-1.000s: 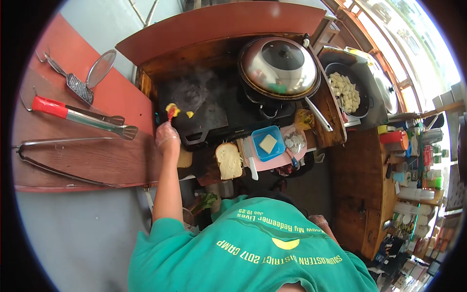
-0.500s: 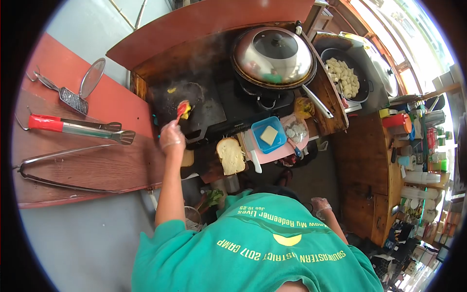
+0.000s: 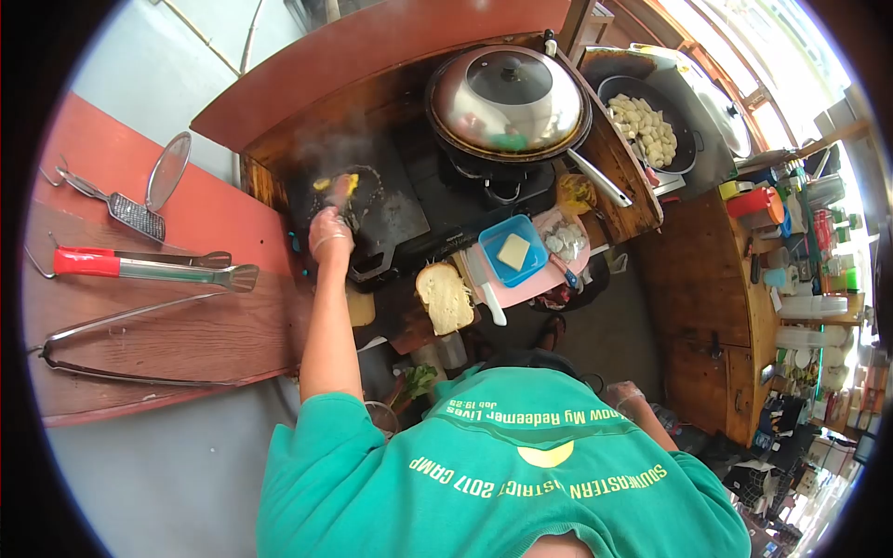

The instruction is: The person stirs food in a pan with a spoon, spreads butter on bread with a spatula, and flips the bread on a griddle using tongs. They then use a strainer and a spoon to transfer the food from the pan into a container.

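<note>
My left hand (image 3: 330,232), in a clear plastic glove, is closed round a red utensil (image 3: 343,189) over the dark griddle (image 3: 406,219). Only the utensil's blurred red end shows, so I cannot tell its kind. Yellow bits of food (image 3: 323,184) lie beside it, and steam rises there. My right hand (image 3: 625,395), also gloved, hangs low beside my body, away from the counter, its fingers small and unclear. Nearer me are a bread slice (image 3: 445,299) with a pale spread, a white-handled knife (image 3: 493,302), and a blue tub (image 3: 532,270) with a pale yellow block (image 3: 513,251).
A lidded wok (image 3: 510,98) stands right of the griddle, its long handle pointing toward me. Farther right, a pan (image 3: 686,149) holds pale food pieces. Tongs (image 3: 153,265) and a grater (image 3: 137,216) hang on the red board (image 3: 186,325) at left. A wooden cabinet (image 3: 698,316) stands at right.
My left hand and the red utensil have moved slightly away from me across the griddle, closer to the yellow bits. My right hand stays low at my side. The view has shifted a little.
</note>
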Tool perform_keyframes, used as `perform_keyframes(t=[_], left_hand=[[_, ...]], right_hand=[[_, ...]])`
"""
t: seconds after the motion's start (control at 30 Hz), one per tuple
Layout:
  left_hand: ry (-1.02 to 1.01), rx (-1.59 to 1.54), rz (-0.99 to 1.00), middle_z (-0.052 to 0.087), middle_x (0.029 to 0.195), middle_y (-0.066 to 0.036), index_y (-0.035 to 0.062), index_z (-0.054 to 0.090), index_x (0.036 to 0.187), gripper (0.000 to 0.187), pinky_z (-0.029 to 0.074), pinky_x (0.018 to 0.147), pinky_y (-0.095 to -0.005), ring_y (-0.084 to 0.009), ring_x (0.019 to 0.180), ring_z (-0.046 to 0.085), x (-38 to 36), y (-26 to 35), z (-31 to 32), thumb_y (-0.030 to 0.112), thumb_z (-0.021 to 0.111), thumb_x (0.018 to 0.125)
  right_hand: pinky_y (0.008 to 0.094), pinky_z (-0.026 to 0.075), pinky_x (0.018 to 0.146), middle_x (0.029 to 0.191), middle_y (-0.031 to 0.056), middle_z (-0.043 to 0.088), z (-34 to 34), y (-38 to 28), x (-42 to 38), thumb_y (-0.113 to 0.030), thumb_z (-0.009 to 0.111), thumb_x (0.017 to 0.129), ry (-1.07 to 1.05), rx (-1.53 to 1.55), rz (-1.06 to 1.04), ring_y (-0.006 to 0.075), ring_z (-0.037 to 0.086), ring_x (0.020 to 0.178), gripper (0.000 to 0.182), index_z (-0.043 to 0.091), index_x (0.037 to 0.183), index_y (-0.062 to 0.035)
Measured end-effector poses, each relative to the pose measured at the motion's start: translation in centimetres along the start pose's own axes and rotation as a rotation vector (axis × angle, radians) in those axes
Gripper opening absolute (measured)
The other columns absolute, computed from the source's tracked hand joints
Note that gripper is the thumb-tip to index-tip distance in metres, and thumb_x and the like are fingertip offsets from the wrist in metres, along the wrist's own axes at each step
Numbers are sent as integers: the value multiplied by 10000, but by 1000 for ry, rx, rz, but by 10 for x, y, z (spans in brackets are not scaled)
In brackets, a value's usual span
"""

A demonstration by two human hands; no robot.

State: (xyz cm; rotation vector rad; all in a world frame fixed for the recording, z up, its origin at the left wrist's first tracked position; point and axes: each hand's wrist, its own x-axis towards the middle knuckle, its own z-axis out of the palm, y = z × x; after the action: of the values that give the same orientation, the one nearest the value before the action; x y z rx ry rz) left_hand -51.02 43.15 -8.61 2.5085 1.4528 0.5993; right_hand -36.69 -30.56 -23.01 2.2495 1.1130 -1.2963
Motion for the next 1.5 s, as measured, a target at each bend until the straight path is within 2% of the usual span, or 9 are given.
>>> perform_keyframes(t=[0.2, 0.43, 0.7, 0.83, 0.9, 0.93, 1.17, 1.33, 1.5], left_hand=[[-133, 131, -81, 671, 952, -209, 51, 659, 885, 146, 512, 782, -500, -406, 911, 645, -40, 7, -44, 124, 534, 864], [-39, 135, -61, 677, 972, -201, 59, 664, 937, 196, 521, 778, -489, -406, 913, 649, 27, -8, -15, 146, 494, 890], [-159, 159, 66, 680, 979, -174, 88, 679, 990, 199, 532, 777, -461, -370, 920, 658, -38, 16, -21, 168, 517, 906], [-63, -165, -52, 682, 793, -151, 19, 689, 984, 160, 519, 669, -355, -254, 700, 665, -61, -43, 3, 87, 571, 898], [-128, -704, -187, 631, 677, -67, -3, 675, 988, 138, 463, 524, -272, -128, 574, 578, -63, -72, 25, 72, 578, 925], [-274, -804, -456, 602, 686, -19, 12, 652, 1052, 149, 377, 424, -227, -60, 525, 499, -67, -54, 2, 79, 563, 952], [-292, -1112, -665, 608, 722, -35, 7, 631, 1101, 178, 326, 389, -227, -40, 455, 404, -85, -35, -19, 74, 568, 949], [-102, -831, -221, 635, 758, -49, -13, 645, 1074, 174, 479, 592, -239, -100, 609, 568, -98, -50, 5, 34, 571, 924], [-218, -616, 66, 659, 829, -45, 17, 655, 1101, 207, 503, 741, -264, -107, 758, 611, -165, 3, -37, 88, 533, 950]], right_hand=[[419, 551, 779, 948, 143, 700, -32, -16, 18, -120, 615, 749, 171, -44, 7, 320, 681, 923, 145, 692, 866, -84], [398, 551, 762, 934, 133, 699, -14, -47, 8, -132, 610, 755, 226, 173, 10, 324, 677, 923, 147, 692, 864, -80], [391, 563, 786, 1021, 113, 712, -33, -49, -2, -178, 543, 886, -52, -79, 69, 290, 692, 958, 205, 721, 952, -100], [393, 563, 794, 1036, 128, 711, -54, -55, 0, -179, 530, 878, -92, -183, 19, 297, 693, 969, 243, 731, 988, -99], [396, 560, 801, 1007, 139, 714, -34, -42, 25, -146, 529, 853, 19, -86, -4, 306, 693, 965, 244, 731, 965, -67], [407, 556, 812, 982, 167, 711, -53, -53, 19, -109, 525, 827, 17, -52, 10, 315, 689, 968, 252, 724, 961, -33], [417, 553, 823, 999, 194, 696, -82, -55, 41, -97, 545, 812, 87, -73, -72, 340, 682, 959, 226, 718, 943, -35], [417, 558, 811, 982, 185, 697, -81, -49, 68, -104, 564, 808, 124, -173, -119, 339, 681, 962, 206, 710, 932, -29], [421, 555, 816, 1003, 181, 694, -55, -34, 80, -102, 546, 817, 164, -51, -51, 346, 676, 965, 219, 709, 954, -44]])
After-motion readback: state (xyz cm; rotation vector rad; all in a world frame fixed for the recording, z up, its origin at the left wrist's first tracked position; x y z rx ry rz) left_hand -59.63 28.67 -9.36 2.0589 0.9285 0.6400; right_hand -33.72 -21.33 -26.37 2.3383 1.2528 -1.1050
